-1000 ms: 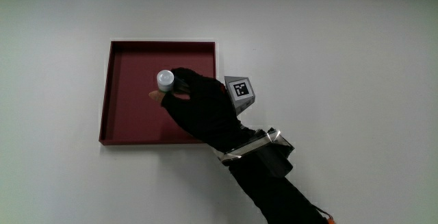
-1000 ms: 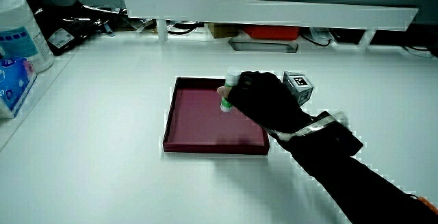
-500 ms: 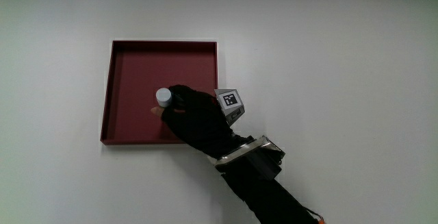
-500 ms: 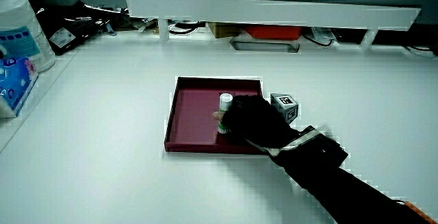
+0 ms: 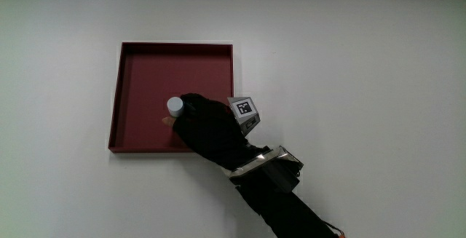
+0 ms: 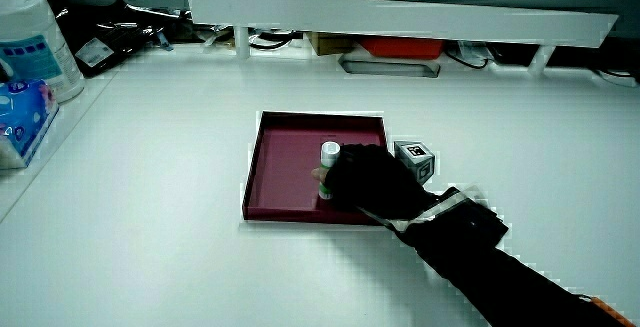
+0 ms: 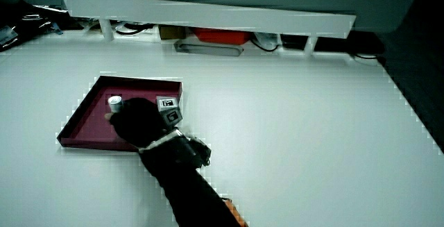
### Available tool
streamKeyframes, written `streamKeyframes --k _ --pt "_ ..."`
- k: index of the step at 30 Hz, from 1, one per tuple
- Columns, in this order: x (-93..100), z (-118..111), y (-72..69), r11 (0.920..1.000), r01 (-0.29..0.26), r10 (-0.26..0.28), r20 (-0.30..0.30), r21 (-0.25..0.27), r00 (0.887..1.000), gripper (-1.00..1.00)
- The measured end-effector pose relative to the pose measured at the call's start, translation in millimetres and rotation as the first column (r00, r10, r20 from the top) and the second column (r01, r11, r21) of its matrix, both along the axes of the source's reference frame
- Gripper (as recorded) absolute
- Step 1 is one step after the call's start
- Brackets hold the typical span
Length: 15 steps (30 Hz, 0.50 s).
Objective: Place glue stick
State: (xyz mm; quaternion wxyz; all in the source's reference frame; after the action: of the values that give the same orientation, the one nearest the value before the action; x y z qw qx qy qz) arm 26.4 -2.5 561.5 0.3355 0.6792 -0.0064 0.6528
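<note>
Your wipes tub [image 6: 30, 47] and a blue packet [image 6: 20, 127] sit at the table's edge in a side view, well apart from the tray [image 5: 138, 70]. The dark red tray lies flat on the white table [image 5: 364, 85]. Inside it the glue stick [image 5: 175, 106] stands upright on the tray floor, white cap up, in the half nearer to you; both side views show it too [image 6: 329, 167] [image 7: 114, 103]. Your hand [image 5: 207, 125] reaches over the tray's near rim, fingers curled around the stick's body. The patterned cube [image 5: 245, 109] on its back sits just outside the tray wall. A low white partition [image 6: 400, 15] runs past the tray
</note>
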Motion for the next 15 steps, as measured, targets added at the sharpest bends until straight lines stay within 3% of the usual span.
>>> streamKeyframes --k 6,7,8,15 --pt "0.5 0.8 0.6 1.0 -0.003 0.003 0.008 0.004 1.0 -0.22" --pt "0.7 -2.8 1.3 0.998 -0.048 0.051 -0.06 0.04 0.997 -0.25" --pt "-0.2 -1.8 1.0 1.0 -0.002 0.002 -0.001 -0.003 1.0 -0.28" --pt "2.0 -3.4 2.5 1.0 -0.008 0.008 0.012 0.006 1.0 -0.5"
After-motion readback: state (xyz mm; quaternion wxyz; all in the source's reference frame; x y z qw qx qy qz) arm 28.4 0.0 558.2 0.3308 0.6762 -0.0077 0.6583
